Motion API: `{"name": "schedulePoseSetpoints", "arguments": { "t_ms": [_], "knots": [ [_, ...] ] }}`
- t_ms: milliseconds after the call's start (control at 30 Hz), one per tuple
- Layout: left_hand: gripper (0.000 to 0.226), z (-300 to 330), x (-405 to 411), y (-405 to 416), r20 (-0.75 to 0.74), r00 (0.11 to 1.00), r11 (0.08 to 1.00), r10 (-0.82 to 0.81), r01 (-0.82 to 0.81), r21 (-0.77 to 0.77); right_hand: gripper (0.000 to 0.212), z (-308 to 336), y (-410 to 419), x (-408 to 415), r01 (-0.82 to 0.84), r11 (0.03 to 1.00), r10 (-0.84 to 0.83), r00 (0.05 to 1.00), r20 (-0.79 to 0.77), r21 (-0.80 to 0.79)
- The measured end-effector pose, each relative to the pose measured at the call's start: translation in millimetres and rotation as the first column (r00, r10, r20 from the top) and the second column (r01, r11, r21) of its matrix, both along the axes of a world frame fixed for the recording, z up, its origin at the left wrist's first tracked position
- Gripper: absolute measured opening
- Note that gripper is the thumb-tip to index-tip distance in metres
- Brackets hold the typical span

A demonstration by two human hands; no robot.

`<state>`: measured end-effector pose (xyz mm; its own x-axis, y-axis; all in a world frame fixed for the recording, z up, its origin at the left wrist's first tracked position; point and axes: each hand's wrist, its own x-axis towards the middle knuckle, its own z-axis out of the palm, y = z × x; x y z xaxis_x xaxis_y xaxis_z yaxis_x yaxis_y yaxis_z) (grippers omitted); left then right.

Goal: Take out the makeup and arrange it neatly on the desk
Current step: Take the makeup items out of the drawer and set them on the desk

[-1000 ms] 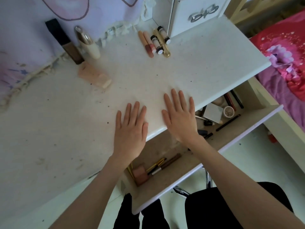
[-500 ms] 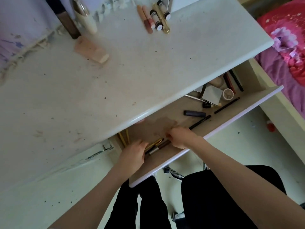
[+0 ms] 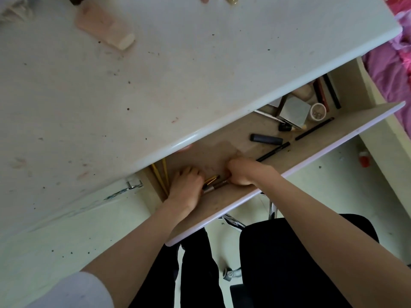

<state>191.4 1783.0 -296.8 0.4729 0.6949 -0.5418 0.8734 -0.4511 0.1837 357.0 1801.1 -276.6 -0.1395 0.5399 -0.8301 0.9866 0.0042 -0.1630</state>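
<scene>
Both hands are down in the open drawer point(image 3: 333, 138) under the white desk top point(image 3: 178, 74). My left hand point(image 3: 185, 185) is curled over the near ends of several makeup brushes point(image 3: 214, 182) with gold and brown handles. My right hand point(image 3: 241, 171) is closed on the other end of the same bundle. Further right in the drawer lie a dark tube point(image 3: 265, 138), two black pencils point(image 3: 274, 151), a silver box point(image 3: 293, 111), a small round pot point(image 3: 318, 111) and dark sticks at the far end. A pink tube point(image 3: 104, 25) lies on the desk.
Thin yellow sticks point(image 3: 159, 174) lean at the drawer's left end. A pink bedspread point(image 3: 393, 70) borders the right side. My dark-trousered legs and a chair base point(image 3: 231, 221) are below the drawer front. A small red object point(image 3: 364, 157) sits on the floor at right.
A second ago both hands lay flat on the desk top. They dropped into the drawer and closed on the brushes; since half a second ago they have barely shifted. The view tilted down.
</scene>
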Motion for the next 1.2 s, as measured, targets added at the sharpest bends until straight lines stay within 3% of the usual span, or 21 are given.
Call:
{"name": "schedulePoseSetpoints", "arguments": {
  "t_ms": [167,367,433,533,600,700,800,900,1200],
  "knots": [
    [0.024,-4.0,-5.9,-7.4,0.0,1.0,0.998,0.002,-0.002,0.058,0.028,12.1,1.5,14.8,0.092,0.996,-0.092,0.996,-0.005,-0.018],
    [0.023,-6.0,6.7,-7.7,-0.041,0.998,0.996,0.055,-0.052,0.067,0.035,25.8,-3.8,32.3,0.335,0.941,-0.326,0.937,-0.127,0.055],
    [0.024,-7.0,7.2,-7.6,-0.056,0.996,0.995,0.073,-0.07,0.067,0.039,23.7,-8.0,30.3,0.323,0.944,-0.316,0.943,-0.102,0.064],
    [0.024,-5.9,8.0,-6.6,-0.04,0.989,0.988,0.145,-0.142,0.062,0.015,20.3,-11.8,24.7,0.321,0.934,-0.317,0.947,-0.049,0.155],
    [0.025,-3.1,5.8,-5.0,0.027,0.968,0.967,0.25,-0.251,0.048,0.018,20.0,-12.0,21.1,0.326,0.921,-0.329,0.944,-0.023,0.216],
    [0.029,2.0,-3.0,-3.0,0.125,0.912,0.909,0.391,-0.404,0.106,0.023,19.3,-12.7,15.5,0.325,0.901,-0.339,0.941,0.001,0.288],
    [0.036,10.6,-7.0,-4.7,0.133,0.846,0.821,0.516,-0.533,0.205,0.023,20.5,-11.3,9.1,0.332,0.894,-0.345,0.938,-0.01,0.3],
    [0.037,16.6,-3.1,-6.1,0.204,0.751,0.734,0.628,-0.658,0.167,0.022,22.7,-10.9,1.0,0.348,0.895,-0.356,0.934,-0.024,0.281],
    [0.07,9.2,4.3,8.2,0.028,0.709,0.702,0.705,-0.702,0.118,0.024,20.9,-9.4,-5.1,0.366,0.896,-0.361,0.93,-0.067,0.251]
  ]
}}
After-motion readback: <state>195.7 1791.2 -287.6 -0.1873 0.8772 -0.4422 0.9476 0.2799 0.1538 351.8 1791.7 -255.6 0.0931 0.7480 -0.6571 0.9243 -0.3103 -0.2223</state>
